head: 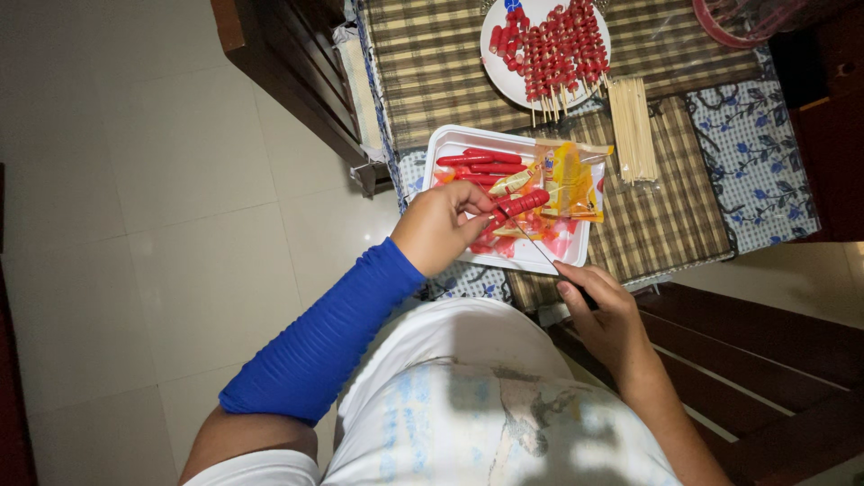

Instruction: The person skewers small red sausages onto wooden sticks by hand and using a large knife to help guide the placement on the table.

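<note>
The left hand (438, 225), its forearm in a blue ribbed sleeve, pinches a red sausage (520, 204) at its near end over the white tray (450, 142); the right hand (601, 310) is closed around the handle of a thin knife (533, 241), whose blade runs up to the sausage. More whole sausages (480, 162) and torn yellow wrappers (569, 180) lie in the tray. Beyond it sit loose bamboo skewers (632, 128) and a plate (506, 81) of skewered sausage pieces. The sausage looks soft, light and slick, so it is probably best pinched firmly beside the cut.
</note>
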